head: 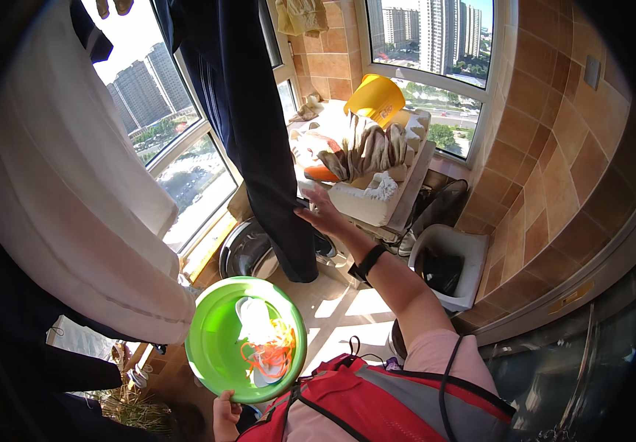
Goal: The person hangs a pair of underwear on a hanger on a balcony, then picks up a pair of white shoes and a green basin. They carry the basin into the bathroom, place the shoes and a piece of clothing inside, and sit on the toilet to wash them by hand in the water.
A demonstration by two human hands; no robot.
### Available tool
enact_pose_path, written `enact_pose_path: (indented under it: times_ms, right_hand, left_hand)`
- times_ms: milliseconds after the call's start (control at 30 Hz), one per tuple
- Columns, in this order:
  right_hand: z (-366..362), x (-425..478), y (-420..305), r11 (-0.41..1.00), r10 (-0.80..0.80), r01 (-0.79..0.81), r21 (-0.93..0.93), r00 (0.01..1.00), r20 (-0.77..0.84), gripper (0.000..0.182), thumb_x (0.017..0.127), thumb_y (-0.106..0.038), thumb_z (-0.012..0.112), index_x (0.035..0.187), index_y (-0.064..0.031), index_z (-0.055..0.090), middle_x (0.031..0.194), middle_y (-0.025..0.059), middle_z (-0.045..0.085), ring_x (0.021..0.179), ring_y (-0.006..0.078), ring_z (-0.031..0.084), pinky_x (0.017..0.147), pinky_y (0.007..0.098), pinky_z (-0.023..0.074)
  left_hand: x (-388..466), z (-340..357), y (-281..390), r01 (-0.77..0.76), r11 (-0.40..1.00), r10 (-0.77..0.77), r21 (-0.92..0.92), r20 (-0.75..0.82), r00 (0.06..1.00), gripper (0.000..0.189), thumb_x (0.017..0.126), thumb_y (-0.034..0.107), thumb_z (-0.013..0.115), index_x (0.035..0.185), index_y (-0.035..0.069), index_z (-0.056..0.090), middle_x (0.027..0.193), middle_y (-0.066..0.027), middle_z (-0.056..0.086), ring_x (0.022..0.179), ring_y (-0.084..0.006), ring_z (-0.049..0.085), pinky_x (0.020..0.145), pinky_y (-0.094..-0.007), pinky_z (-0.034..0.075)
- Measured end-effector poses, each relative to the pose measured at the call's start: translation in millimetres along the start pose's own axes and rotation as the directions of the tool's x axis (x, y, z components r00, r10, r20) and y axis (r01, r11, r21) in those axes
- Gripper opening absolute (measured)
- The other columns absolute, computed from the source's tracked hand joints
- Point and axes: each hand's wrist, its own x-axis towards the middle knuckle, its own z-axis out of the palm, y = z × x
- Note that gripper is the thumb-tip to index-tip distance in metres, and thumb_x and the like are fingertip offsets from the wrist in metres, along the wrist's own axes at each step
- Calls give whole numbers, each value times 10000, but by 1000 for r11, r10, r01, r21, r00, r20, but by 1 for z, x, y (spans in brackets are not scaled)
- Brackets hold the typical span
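My left hand [226, 410] grips the rim of a green plastic basin [216, 337] at waist height. Inside the basin lie white pieces shaped like insoles [253, 317], with a tangle of orange laces [270, 351] over them. My right hand [324, 211], a black band on its wrist, reaches forward with fingers apart. It is beside the hanging dark trousers [265, 166]; whether the fingertips touch the fabric I cannot tell. Just beyond that hand, a striped cloth [370, 146] and an orange-and-white item [322, 172] rest on a white foam box [362, 201].
A yellow bucket [376, 99] lies tilted near the corner window. Pale fabric [86, 182] hangs along the left. A dark basin [246, 251] sits on the floor behind the trousers. Right of my arm stands a white bin [475, 265] beside the tiled wall [528, 182].
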Motion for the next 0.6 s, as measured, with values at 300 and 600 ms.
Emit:
enact_pose_path:
  times_ms: [300, 600]
  right_hand:
    - [-53, 57, 48, 732, 514, -505, -457, 850, -114, 875, 730, -771, 504, 1248, -69, 574, 1494, 275, 119, 1386, 401, 148, 1096, 450, 212]
    - [-173, 123, 49, 991, 109, -68, 113, 904, -414, 471, 819, -470, 671, 772, -26, 519, 660, 3, 421, 600, 101, 380, 541, 284, 336]
  left_hand:
    - [-22, 2, -14, -46, 993, 40, -113, -50, 998, 166, 824, 147, 575, 694, 117, 476, 482, 45, 348, 347, -70, 288, 332, -228, 195]
    - [-6, -13, -19, -18, 985, -5, -173, -132, 991, 150, 850, 164, 556, 729, 132, 473, 495, 39, 355, 352, -71, 285, 332, -225, 196]
